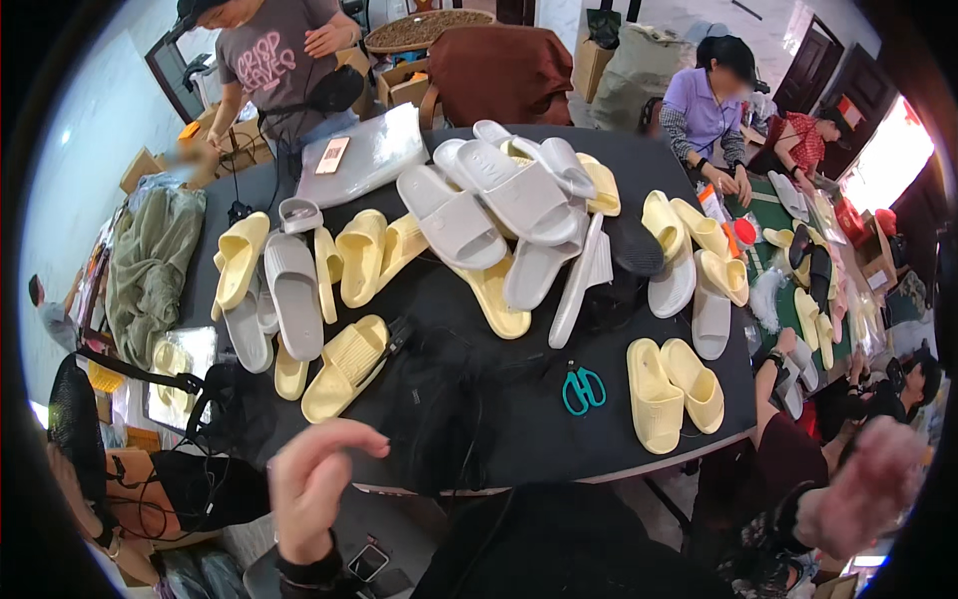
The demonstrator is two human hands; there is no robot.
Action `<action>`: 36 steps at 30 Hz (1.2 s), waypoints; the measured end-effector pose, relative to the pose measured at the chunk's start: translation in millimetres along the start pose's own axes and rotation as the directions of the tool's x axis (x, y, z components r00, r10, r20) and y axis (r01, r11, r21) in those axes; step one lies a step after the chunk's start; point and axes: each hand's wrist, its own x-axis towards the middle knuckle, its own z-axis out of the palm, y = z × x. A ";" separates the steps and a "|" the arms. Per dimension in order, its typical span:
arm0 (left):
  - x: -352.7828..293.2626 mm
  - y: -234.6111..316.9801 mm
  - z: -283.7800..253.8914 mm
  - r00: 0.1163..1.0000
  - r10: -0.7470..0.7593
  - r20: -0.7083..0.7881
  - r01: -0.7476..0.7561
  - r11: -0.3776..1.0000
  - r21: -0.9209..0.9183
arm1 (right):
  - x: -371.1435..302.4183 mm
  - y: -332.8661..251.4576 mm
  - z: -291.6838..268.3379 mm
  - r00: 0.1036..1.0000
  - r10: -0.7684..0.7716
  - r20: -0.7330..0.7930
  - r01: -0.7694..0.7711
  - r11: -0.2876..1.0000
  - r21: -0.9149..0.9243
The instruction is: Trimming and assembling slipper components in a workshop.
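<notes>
Ribbed yellow slipper: left of scissors | my left hand: left, nearer me, empty, index apart from thumb | right hand: far right, fingers blurred, can't tell | best lifted by strap

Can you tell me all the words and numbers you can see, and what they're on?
Big pink letters on the grey-brown short-sleeved T-shirt: clear, but I don't copy writing out.
Tiny print on the small pinkish-white label, on the shiny clear plastic bag: too small to read.
Faint marks inside the wide-strapped pale-grey slipper atop the middle pile: too faint.
Small square dark screen near the bare left hand: nothing readable.
</notes>
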 end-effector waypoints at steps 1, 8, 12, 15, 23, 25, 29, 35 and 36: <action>0.8 -41.6 10.1 0.985 -0.169 -0.040 0.169 0.986 -0.004 | 3.8 16.9 31.0 0.992 0.077 -0.095 -0.075 0.997 0.024; -153.7 -266.3 26.4 0.831 -0.536 -0.147 0.547 0.743 0.384 | -39.7 95.6 142.2 0.575 0.814 0.079 -0.805 0.547 0.229; -187.8 -306.1 58.4 0.711 -0.693 -0.118 0.701 0.689 0.182 | -73.9 132.2 194.1 0.289 0.859 0.423 -0.945 0.185 0.269; -190.8 -303.2 67.5 0.638 -0.768 -0.046 0.768 0.640 -0.019 | -95.9 140.9 220.7 0.151 0.783 0.603 -0.986 0.074 0.151; -179.3 -248.8 35.1 0.543 -0.811 0.217 0.838 0.539 -0.085 | -124.8 150.3 238.5 0.026 0.738 0.675 -0.999 -0.006 0.045; -182.2 -240.3 22.0 0.567 -0.752 0.336 0.822 0.541 -0.178 | -129.8 149.4 242.5 0.004 0.731 0.682 -0.999 -0.029 0.036; -163.5 -208.2 14.2 0.511 -0.663 0.547 0.856 0.448 -0.256 | -148.1 147.8 257.8 -0.007 0.681 0.732 -0.999 -0.037 0.024; -111.4 -190.0 24.3 0.554 -0.577 0.600 0.764 0.639 -0.090 | -148.1 151.4 272.2 0.001 0.668 0.744 -1.000 -0.014 0.014; -102.7 -188.6 29.1 0.560 -0.576 0.596 0.762 0.641 -0.096 | -144.3 151.4 271.5 -0.011 0.674 0.739 -1.000 -0.023 0.006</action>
